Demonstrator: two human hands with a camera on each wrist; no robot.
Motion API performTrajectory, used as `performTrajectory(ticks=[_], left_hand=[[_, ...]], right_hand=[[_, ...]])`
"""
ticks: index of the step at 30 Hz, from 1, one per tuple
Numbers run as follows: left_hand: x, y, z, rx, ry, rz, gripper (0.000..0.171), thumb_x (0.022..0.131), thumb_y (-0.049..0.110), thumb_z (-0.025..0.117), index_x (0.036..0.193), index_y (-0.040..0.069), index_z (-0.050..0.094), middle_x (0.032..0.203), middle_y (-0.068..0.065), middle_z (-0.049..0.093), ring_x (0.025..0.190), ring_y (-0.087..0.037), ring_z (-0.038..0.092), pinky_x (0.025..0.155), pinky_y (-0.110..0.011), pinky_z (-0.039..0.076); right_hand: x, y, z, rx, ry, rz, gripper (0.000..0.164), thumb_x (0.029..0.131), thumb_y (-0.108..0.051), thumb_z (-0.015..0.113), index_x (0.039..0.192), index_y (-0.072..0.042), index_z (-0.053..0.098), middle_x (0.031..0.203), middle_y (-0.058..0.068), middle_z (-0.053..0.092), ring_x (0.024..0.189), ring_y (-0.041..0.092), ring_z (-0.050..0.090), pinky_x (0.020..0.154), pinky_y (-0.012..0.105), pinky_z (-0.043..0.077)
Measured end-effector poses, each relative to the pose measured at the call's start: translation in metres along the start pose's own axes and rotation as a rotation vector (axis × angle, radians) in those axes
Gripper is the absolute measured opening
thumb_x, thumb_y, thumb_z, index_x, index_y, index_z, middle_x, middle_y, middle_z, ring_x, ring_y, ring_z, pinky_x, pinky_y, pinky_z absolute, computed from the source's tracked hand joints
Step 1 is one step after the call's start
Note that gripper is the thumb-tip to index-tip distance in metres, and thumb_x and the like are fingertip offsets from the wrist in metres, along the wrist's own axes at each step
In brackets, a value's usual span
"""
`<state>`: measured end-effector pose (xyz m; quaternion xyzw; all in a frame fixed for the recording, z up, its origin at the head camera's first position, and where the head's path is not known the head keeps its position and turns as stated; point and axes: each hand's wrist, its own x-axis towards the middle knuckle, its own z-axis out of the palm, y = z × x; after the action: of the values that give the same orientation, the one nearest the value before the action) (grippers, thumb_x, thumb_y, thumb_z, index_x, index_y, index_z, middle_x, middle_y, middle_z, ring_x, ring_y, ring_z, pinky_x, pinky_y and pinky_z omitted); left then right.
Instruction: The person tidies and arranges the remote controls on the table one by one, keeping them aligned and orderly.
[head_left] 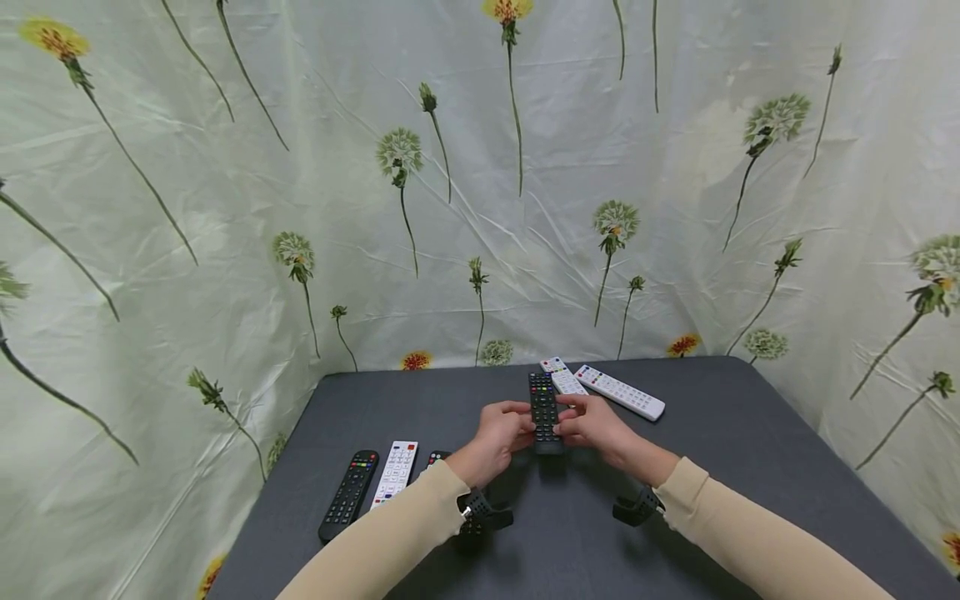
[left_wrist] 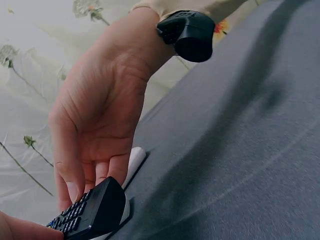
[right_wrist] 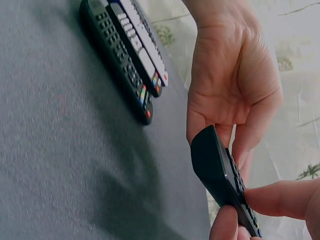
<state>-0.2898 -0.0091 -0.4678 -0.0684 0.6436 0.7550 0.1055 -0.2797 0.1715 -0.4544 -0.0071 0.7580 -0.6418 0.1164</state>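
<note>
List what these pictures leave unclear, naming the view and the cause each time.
- Head: the dark remote peeking out above the left sleeve, largely hidden by that sleeve.
- Head: button labels on the held remote, too small to read.
- Left wrist: most of the left hand, cut off by the frame's edges.

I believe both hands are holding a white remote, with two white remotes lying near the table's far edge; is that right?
Not quite: the remote that the left hand and right hand hold is black, as the head view shows; the rest stands.
</note>
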Motion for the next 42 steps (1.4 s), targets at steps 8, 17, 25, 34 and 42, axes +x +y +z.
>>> performTrajectory(ticks=[8,17,25,34,42], left_hand=[[-0.017,0.009,-0.015,0.042,-0.029,0.033,0.039,0.08,-0.017,0.061,0.117,-0.007,0.065,0.099,-0.017,0.073,0.084,-0.021,0.072,0.076,-0.04,0.06],[-0.039,0.012,-0.033,0.108,-0.037,0.042,0.038,0.082,-0.017,0.062,0.118,-0.007,0.065,0.102,-0.017,0.071,0.088,-0.022,0.07,0.079,-0.041,0.06],[-0.058,0.007,-0.048,0.112,-0.068,0.039,0.031,0.086,-0.011,0.06,0.117,-0.009,0.064,0.098,-0.016,0.069,0.078,-0.018,0.067,0.073,-0.038,0.06],[-0.073,0.003,-0.059,0.121,-0.09,-0.005,0.026,0.092,-0.005,0.059,0.117,-0.009,0.064,0.097,-0.016,0.067,0.077,-0.018,0.066,0.073,-0.036,0.061],[-0.083,-0.005,-0.065,0.141,-0.094,-0.044,0.026,0.09,-0.005,0.056,0.114,-0.008,0.064,0.09,-0.013,0.068,0.073,-0.017,0.066,0.07,-0.037,0.061]], right_hand=[[-0.009,-0.005,0.012,0.02,-0.014,-0.026,0.067,0.085,0.005,0.069,0.147,0.003,0.043,0.113,0.024,0.062,0.091,0.023,0.067,0.083,0.045,0.058],[-0.023,-0.005,0.028,0.03,-0.086,-0.036,0.073,0.086,0.004,0.071,0.15,0.001,0.037,0.112,0.022,0.064,0.092,0.024,0.068,0.082,0.046,0.058],[-0.035,0.002,0.04,0.055,-0.148,-0.04,0.075,0.085,0.004,0.072,0.151,0.0,0.035,0.108,0.022,0.06,0.089,0.025,0.067,0.081,0.045,0.059],[-0.048,0.006,0.05,0.061,-0.18,-0.01,0.076,0.085,0.002,0.072,0.151,0.002,0.033,0.108,0.02,0.059,0.087,0.024,0.066,0.08,0.044,0.06],[-0.058,0.014,0.054,0.099,-0.228,0.043,0.076,0.086,0.002,0.07,0.151,0.005,0.03,0.111,0.021,0.061,0.089,0.024,0.067,0.082,0.044,0.059]])
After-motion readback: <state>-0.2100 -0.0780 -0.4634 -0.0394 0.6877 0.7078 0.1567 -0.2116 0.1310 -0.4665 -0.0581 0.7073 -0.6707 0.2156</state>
